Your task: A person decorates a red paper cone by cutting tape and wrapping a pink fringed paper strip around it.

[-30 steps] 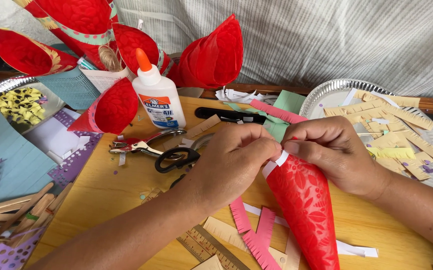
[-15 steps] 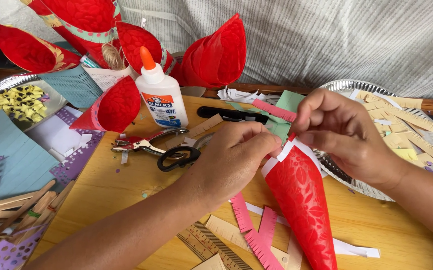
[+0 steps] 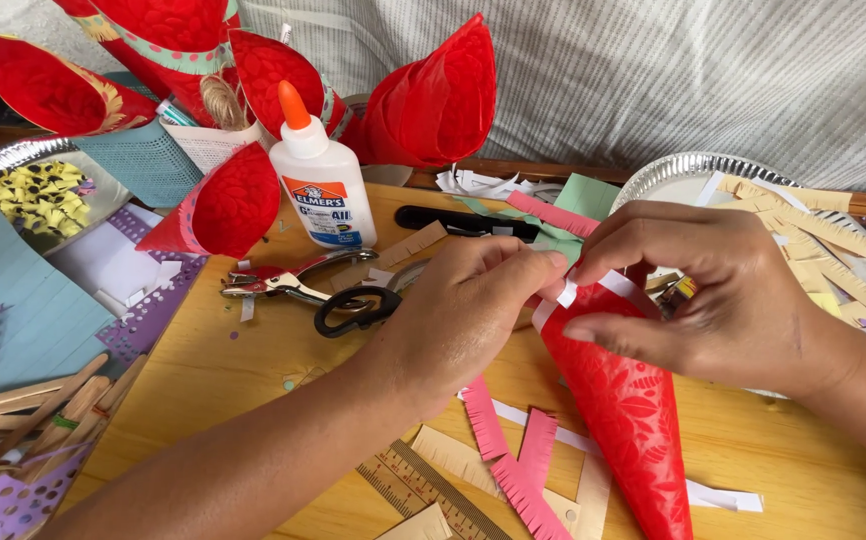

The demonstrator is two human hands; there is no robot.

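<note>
Red paper cone (image 3: 623, 410) lies point-near on the wooden bench (image 3: 253, 370), right of the scissors (image 3: 358, 308), while the left hand (image 3: 463, 310) and right hand (image 3: 723, 290) pinch a white paper strip (image 3: 593, 290) around its far rim, so banding seems underway, and pressing it flat likely needs steady fingers

bare table (image 3: 253, 370) lies open left of the left hand (image 3: 458, 320); scissors (image 3: 358, 305), glue bottle (image 3: 315, 175) (upright) and red cones (image 3: 223, 205) crowd beyond.

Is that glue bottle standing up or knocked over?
Upright: the glue bottle stands on the table, its orange cap on top.
</note>
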